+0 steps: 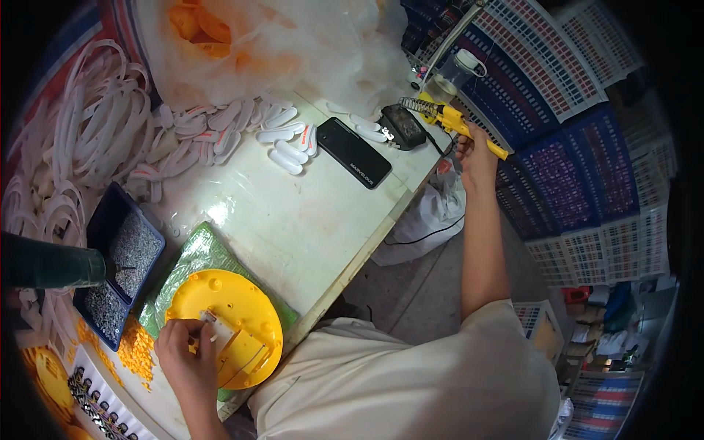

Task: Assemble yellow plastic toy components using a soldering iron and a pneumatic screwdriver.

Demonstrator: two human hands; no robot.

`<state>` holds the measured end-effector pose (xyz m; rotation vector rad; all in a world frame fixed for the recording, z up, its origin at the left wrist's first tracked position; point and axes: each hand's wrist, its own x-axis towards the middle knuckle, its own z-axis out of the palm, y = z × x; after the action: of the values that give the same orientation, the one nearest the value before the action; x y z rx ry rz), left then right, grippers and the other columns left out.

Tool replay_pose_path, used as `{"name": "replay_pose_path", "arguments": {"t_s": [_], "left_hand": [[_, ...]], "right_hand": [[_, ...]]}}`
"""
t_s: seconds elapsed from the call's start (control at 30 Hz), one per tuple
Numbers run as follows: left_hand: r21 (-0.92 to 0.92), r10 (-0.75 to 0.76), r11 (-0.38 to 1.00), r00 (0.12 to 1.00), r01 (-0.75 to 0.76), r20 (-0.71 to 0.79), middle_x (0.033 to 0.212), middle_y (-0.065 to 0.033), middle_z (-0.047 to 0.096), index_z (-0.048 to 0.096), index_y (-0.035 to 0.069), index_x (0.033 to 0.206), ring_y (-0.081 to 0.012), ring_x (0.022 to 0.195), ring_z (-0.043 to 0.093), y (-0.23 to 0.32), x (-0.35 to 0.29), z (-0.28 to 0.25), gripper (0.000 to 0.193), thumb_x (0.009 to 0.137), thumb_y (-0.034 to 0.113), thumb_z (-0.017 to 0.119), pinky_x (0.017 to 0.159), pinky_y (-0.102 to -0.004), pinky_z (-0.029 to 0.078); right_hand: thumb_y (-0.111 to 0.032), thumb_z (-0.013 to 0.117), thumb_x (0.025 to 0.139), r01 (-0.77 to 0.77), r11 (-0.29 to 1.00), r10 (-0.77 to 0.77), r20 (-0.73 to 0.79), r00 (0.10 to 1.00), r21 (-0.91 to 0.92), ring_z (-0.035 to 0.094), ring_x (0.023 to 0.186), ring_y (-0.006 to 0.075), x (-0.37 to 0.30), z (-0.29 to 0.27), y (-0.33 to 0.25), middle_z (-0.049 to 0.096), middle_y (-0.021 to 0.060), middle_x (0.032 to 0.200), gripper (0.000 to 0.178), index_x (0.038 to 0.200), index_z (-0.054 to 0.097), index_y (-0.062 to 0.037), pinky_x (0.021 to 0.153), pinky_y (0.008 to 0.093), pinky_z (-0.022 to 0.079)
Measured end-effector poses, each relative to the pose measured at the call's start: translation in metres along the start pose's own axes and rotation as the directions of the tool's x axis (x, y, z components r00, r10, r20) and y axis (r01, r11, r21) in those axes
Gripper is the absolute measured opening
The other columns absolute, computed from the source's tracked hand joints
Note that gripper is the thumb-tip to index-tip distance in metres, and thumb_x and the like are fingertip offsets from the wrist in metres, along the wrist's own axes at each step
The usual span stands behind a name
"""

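Note:
My right hand [477,152], at the far right corner of the table, is closed round the yellow handle of a soldering iron [453,119]. The iron's front end sits in a coiled spring holder [416,105] beside a dark block [402,126]. Near my body, a round yellow plastic shell [265,312] lies on a green plastic-wrapped pad [192,257]. My left hand [185,358] rests over the shell's left side, fingers pinched together beside a white part [218,323]; what they hold is too small to make out. A thin wire crosses the shell's yellow inner box [244,353].
A blue tray [110,220] of small screws sits at left, under a dark green powered screwdriver [55,260]. Small yellow pieces [136,352] lie beside it. White oval parts [220,132], a black phone [354,152] and a plastic bag [293,51] of orange parts occupy the far side.

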<state>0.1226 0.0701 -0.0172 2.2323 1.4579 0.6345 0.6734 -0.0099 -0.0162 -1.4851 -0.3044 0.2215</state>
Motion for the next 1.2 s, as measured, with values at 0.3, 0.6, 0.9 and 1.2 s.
{"name": "replay_pose_path", "arguments": {"t_s": [0.3,0.6,0.9,1.2], "left_hand": [[-0.026,-0.025,0.999,0.998,0.027,0.062,0.083,-0.0106,0.065,0.066,0.004,0.085,-0.0339,0.086,0.063,-0.007,-0.001,-0.006,0.013,0.081,0.004,0.078,0.081,-0.0440,0.046],[-0.250,-0.289,0.943,0.916,0.221,-0.279,0.095,-0.0036,0.069,0.069,0.000,0.113,-0.0120,0.088,0.062,-0.062,-0.046,-0.070,0.018,0.096,0.003,0.069,0.080,-0.0293,0.048],[-0.247,-0.446,0.892,0.820,0.378,-0.357,0.095,-0.0091,0.068,0.071,0.001,0.101,-0.0200,0.084,0.063,-0.089,-0.094,-0.049,0.010,0.092,0.004,0.073,0.077,-0.0335,0.052],[0.241,-0.079,0.959,0.955,0.151,-0.286,0.099,-0.0063,0.067,0.074,0.010,0.097,-0.0285,0.097,0.064,-0.110,-0.052,-0.032,0.012,0.086,0.011,0.075,0.085,-0.0416,0.048]], "right_hand": [[-0.042,0.057,0.107,-0.414,0.909,0.356,0.435,0.827,0.043,0.058,0.071,0.0091,-0.107,0.027,0.034,0.063,-0.0017,0.086,0.039,0.125,0.066,-0.0082,0.059,0.0266,0.044],[0.006,0.071,0.090,0.449,0.888,-0.248,0.925,0.289,0.097,0.063,0.085,0.0133,-0.275,0.146,0.002,0.066,0.0074,0.097,0.024,0.113,0.069,0.0008,0.079,0.0278,0.051],[-0.015,0.071,0.079,0.530,0.396,-0.424,0.661,-0.620,0.750,0.064,0.114,0.0262,-0.401,0.200,-0.005,0.068,0.0049,0.105,0.026,0.103,0.072,-0.0086,0.102,0.0450,0.050],[-0.011,0.074,0.076,0.554,0.510,-0.410,0.752,-0.516,0.658,0.065,0.107,0.0241,-0.395,0.202,-0.013,0.069,0.0029,0.106,0.030,0.106,0.076,-0.0120,0.102,0.0490,0.050]]}}
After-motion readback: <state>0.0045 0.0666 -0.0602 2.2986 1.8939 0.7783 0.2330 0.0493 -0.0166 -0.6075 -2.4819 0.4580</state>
